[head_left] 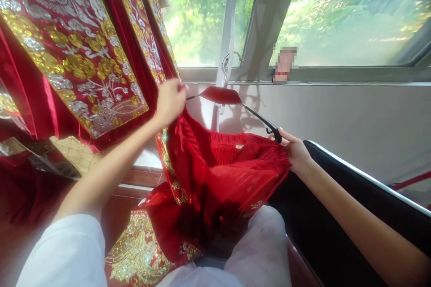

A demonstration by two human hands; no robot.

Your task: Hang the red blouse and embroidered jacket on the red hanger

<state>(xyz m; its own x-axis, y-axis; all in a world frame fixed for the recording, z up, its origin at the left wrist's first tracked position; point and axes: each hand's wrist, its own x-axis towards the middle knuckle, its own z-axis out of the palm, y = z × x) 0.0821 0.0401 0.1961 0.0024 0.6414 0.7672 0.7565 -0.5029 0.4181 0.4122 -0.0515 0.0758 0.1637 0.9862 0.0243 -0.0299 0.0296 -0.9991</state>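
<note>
A red garment (232, 175) with a gathered elastic waist and gold sequin embroidery hangs down over my lap. Whether it is a skirt or trousers I cannot tell. My left hand (171, 102) is closed on the left end of its waistband, beside one end of the clothes hanger (221, 95). That hanger has a red middle, dark arms and a metal hook. At the other side my right hand (296, 149) pinches the right end of the waistband, next to the hanger's black clip. The waist opening is stretched between both hands, with a small white label inside.
Red costumes (81, 67) with gold and silver embroidery hang at the left. A white strap or pole (227, 31) runs down before the window (343, 18). A black padded seat or case (323, 202) with a metal edge stands at my right. A blurred-out patch sits on the sill.
</note>
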